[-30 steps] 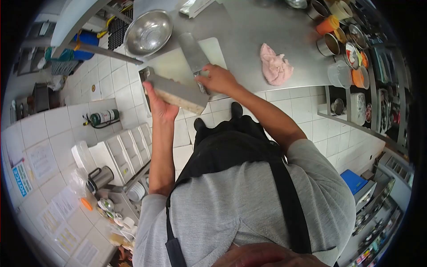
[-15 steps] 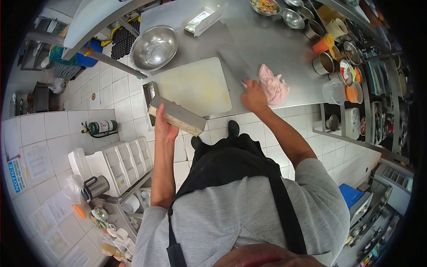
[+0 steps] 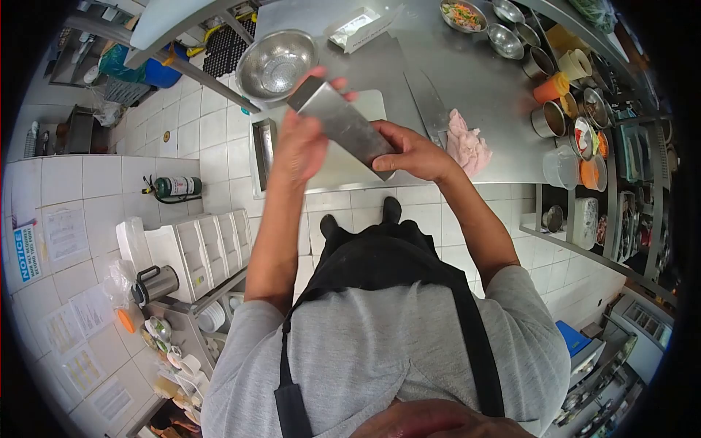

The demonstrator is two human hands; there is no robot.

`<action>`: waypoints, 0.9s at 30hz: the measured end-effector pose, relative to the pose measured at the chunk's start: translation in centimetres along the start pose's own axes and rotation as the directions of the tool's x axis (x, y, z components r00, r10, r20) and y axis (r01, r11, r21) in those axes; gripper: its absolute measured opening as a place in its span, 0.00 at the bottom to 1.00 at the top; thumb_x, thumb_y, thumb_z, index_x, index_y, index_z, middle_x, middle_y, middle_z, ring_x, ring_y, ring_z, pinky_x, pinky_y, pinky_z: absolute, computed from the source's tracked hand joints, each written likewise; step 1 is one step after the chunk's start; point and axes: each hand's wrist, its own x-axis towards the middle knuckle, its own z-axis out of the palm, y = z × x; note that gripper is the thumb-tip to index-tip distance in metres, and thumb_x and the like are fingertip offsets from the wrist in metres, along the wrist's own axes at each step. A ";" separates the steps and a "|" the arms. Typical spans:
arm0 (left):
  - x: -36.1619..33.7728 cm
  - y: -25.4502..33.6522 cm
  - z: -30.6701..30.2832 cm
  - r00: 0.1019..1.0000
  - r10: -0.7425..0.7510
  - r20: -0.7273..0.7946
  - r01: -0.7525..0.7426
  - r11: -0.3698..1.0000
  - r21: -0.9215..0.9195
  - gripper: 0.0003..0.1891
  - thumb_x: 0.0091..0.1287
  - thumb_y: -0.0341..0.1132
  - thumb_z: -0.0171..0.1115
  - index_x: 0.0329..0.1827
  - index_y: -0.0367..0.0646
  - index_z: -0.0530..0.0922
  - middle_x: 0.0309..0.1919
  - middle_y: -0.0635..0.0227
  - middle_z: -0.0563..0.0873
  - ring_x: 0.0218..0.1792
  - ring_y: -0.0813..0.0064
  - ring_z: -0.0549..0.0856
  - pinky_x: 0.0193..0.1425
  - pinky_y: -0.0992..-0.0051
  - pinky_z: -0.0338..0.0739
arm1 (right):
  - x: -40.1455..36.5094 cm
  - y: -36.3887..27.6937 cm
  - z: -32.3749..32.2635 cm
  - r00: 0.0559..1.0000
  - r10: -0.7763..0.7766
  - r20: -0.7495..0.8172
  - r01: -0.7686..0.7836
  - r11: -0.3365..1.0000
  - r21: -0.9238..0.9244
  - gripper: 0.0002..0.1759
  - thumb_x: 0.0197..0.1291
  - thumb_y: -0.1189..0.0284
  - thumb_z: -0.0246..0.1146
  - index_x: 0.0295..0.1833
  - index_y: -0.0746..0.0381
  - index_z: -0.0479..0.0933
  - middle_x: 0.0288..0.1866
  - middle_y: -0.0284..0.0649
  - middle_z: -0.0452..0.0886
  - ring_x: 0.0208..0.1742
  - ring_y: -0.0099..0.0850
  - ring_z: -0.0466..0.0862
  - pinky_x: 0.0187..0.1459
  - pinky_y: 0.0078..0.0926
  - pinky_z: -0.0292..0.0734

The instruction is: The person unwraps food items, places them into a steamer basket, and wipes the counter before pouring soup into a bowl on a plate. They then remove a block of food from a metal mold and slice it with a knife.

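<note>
A long rectangular metal loaf pan (image 3: 342, 123) is held slanting above the white cutting board (image 3: 365, 164), a smooth steel face towards me. My left hand (image 3: 301, 142), somewhat blurred, grips its upper left end, with fingertips showing beyond the far edge. Wrapped round the lower right end is my right hand (image 3: 415, 152), its thumb on top. What the pan contains is hidden now. To the right of the board lies a broad-bladed knife (image 3: 427, 102) on the steel table, its handle end beside a crumpled pink cloth (image 3: 468, 144).
A perforated metal colander (image 3: 277, 64) stands behind the board. Farther back is a foil-lined carton (image 3: 359, 29). A bowl of shredded vegetables (image 3: 463, 16), pots (image 3: 548, 119) and an orange-capped container (image 3: 552, 87) crowd the right side. A metal tray (image 3: 264, 146) borders the board's left edge.
My right hand has let go of the knife and moved left onto the loaf pan. The pan has been raised and turned, so the pale speckled filling seen earlier no longer shows.
</note>
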 end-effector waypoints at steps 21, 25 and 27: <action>-3.8 -9.2 -10.5 0.836 0.334 -0.435 0.135 0.644 0.753 0.21 0.71 0.48 0.77 0.49 0.38 0.82 0.45 0.61 0.87 0.45 0.71 0.84 0.53 0.71 0.80 | 4.5 5.6 -1.2 0.957 -0.243 -0.157 -0.040 0.428 -0.903 0.41 0.54 0.72 0.80 0.73 0.59 0.70 0.62 0.50 0.77 0.67 0.54 0.75 0.69 0.49 0.75; -3.0 -6.2 -7.5 0.912 0.346 -0.221 0.071 0.397 0.915 0.27 0.68 0.55 0.77 0.52 0.38 0.82 0.47 0.52 0.88 0.48 0.57 0.88 0.53 0.61 0.83 | 4.6 8.8 -1.5 0.925 -0.329 -0.189 -0.022 0.449 -0.893 0.44 0.52 0.71 0.81 0.73 0.60 0.68 0.61 0.52 0.77 0.65 0.56 0.75 0.68 0.51 0.74; -3.4 -6.7 -7.1 0.955 0.241 -0.170 0.125 0.193 0.973 0.29 0.68 0.57 0.76 0.52 0.37 0.82 0.48 0.50 0.88 0.49 0.52 0.89 0.53 0.57 0.84 | 4.2 10.9 -1.3 0.932 -0.306 -0.197 -0.049 0.430 -0.901 0.44 0.53 0.71 0.81 0.74 0.60 0.67 0.61 0.53 0.77 0.65 0.56 0.75 0.68 0.52 0.74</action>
